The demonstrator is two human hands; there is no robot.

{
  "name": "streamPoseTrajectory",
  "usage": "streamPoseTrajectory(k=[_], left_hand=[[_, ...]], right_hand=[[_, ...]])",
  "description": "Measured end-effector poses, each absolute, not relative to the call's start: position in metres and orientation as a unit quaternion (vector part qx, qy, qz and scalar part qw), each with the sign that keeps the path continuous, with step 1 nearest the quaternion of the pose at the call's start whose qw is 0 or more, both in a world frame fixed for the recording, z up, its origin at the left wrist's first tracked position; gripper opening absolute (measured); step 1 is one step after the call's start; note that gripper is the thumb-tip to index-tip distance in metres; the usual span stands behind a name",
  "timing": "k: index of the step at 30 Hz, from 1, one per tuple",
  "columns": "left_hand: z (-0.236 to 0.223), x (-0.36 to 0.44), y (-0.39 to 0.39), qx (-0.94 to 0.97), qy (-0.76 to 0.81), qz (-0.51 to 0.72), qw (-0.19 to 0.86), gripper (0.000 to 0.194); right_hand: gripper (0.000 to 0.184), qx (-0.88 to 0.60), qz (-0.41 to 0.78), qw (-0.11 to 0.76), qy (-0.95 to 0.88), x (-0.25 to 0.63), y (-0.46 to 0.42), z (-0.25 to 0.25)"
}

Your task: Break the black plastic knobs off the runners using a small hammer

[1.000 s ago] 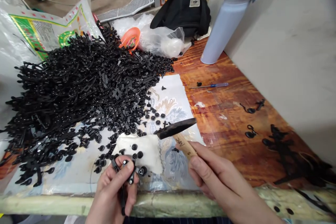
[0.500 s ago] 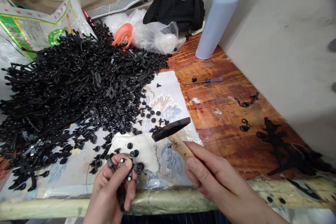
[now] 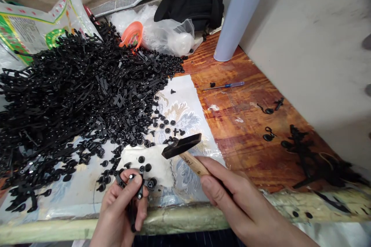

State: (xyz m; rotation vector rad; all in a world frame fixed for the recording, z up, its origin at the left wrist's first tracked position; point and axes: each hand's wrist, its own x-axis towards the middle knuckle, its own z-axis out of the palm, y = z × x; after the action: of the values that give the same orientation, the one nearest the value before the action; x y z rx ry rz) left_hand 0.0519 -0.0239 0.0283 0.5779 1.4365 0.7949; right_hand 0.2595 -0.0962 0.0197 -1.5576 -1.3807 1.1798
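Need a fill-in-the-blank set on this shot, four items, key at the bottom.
1. In colour, the head of the hammer gripped by the right hand is ____ than the handle.
2. The small parts held in the left hand are ____ in colour.
3. In the picture, the screwdriver lies to the ____ of the large pile.
4. In the picture, the cap is to the ____ of the bottle.

Missing words: darker; black; right; left.
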Motion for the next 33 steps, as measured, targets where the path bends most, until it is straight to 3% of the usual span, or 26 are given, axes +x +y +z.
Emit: streamPoseTrajectory(k=[9,33], left_hand=[[0.028,0.053,-0.023,0.268,0.630,0.334,0.647,0.030],[0.028,0.052,-0.024,0.287,0.628,0.324,0.647,0.024]], right_hand=[[0.035,-0.614,0.431,0.367,-0.550,0.255,-0.096,0.023],[0.033,-0.617,0.382,0.355,-0.589,0.251,-0.093,0.029]])
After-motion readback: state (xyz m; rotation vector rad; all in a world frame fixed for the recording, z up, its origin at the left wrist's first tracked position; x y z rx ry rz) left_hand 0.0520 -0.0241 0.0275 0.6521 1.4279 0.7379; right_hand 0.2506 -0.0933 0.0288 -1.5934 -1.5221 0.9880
